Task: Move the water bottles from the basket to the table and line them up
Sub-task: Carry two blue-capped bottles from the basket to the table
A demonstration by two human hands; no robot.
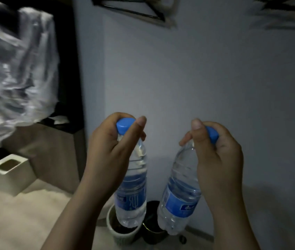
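Head view: crumpled plastic sheet (pixel 16 69) far left, white square pot (pixel 7 170) below it. Left hand (pixel 107 154) is curled round the cap and neck of the left bottle (pixel 131 193), held in the air. Right bottle (pixel 179 201) hangs tilted, gripped the same way by the right hand (pixel 217 159). Both look full, so probably weighty, with thin slick walls; neck hold seems safest. Round pots (pixel 117 231) beneath could get knocked. Basket and table not in view

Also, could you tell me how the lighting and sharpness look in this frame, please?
Head view: dim, bluish light throughout; the crumpled silvery plastic sheet at upper left is smeared by motion blur; the left hand with its clear plastic blue-capped water bottle and the right hand with its matching bottle look fairly sharp.
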